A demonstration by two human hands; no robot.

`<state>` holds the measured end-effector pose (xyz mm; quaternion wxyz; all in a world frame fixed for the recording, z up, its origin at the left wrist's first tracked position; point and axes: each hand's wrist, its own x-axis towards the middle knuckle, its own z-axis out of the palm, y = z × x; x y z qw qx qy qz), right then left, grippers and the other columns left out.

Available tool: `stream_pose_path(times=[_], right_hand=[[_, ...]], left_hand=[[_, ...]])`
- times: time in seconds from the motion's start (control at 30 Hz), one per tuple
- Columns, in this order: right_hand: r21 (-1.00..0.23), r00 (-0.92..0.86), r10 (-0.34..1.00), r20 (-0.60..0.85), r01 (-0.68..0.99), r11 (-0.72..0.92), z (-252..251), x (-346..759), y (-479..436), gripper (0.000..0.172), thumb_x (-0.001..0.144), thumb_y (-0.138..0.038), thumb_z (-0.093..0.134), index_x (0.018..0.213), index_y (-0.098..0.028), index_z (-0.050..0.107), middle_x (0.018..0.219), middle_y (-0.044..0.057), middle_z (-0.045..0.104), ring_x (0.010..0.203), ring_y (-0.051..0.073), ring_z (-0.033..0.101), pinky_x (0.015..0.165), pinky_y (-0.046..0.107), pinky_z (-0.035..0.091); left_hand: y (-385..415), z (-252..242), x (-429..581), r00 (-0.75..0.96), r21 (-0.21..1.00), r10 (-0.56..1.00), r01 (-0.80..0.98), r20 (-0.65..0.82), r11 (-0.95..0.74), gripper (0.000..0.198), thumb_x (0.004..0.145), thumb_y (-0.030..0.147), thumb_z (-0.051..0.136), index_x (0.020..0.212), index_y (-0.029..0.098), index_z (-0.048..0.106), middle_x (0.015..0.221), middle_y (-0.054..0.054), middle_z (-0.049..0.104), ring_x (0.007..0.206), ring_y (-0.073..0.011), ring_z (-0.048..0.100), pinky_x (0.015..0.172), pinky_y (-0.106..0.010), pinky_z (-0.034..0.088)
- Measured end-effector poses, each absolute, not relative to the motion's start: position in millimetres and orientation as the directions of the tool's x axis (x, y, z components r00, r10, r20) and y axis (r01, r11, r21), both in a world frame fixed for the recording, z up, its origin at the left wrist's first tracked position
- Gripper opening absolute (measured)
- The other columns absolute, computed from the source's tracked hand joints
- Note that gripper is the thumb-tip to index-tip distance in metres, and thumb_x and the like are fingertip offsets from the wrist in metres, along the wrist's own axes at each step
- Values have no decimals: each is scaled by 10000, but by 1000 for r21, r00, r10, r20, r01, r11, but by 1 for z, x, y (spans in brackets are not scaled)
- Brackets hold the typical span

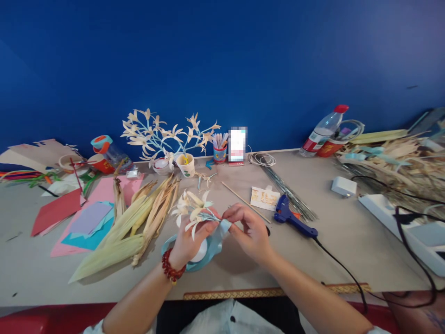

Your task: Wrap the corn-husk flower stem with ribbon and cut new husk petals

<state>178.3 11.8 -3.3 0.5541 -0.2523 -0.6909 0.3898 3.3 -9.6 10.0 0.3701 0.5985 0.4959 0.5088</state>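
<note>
My left hand is closed around the stems of a small bunch of pale husk flowers, held over a roll of light blue ribbon. A red bead bracelet sits on that wrist. My right hand pinches the loose end of the blue ribbon right beside the flower stems. Both hands meet above the beige table, near its front edge.
Dried corn husks and coloured paper sheets lie to the left. A blue glue gun with a black cord, wires and a thin stick lie to the right. A cup of finished flower branches, a bottle and a power strip stand farther off.
</note>
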Motion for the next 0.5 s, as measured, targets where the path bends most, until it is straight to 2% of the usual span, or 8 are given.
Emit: stream_pose_path(times=[0.1, 0.17, 0.37, 0.5], right_hand=[[-869, -296, 818, 493, -215, 446, -6, 178, 14, 68, 889, -220, 603, 836, -223, 560, 865, 43, 635, 802, 186, 600, 720, 327, 470], [-869, -292, 821, 490, -243, 432, -7, 178, 15, 74, 883, -225, 617, 836, -223, 559, 866, 42, 621, 814, 184, 595, 709, 315, 474], [-796, -311, 741, 595, -102, 596, -7, 181, 16, 49, 895, -181, 572, 889, -229, 578, 916, 59, 617, 872, 199, 600, 761, 348, 490], [-607, -328, 580, 745, 24, 794, 0, 184, 14, 273, 876, -75, 525, 1091, -237, 573, 942, 81, 645, 877, 207, 603, 778, 371, 499]], left_hand=[[-9, 11, 3, 92, 976, 979, 99, 183, -192, 181, 828, 349, 618, 814, 190, 705, 821, -63, 697, 793, -222, 643, 748, -346, 524], [-10, 11, 3, 117, 984, 979, 47, 167, -174, 165, 822, 343, 631, 815, 196, 706, 817, -61, 685, 792, -218, 628, 755, -341, 508], [-11, 13, 3, 122, 981, 973, -48, 195, -190, 133, 817, 302, 650, 807, 185, 712, 800, -58, 662, 819, -215, 597, 750, -324, 474], [-12, 14, 2, 142, 986, 977, -75, 161, -152, 127, 818, 285, 660, 815, 166, 705, 831, -63, 647, 839, -206, 587, 779, -317, 472]])
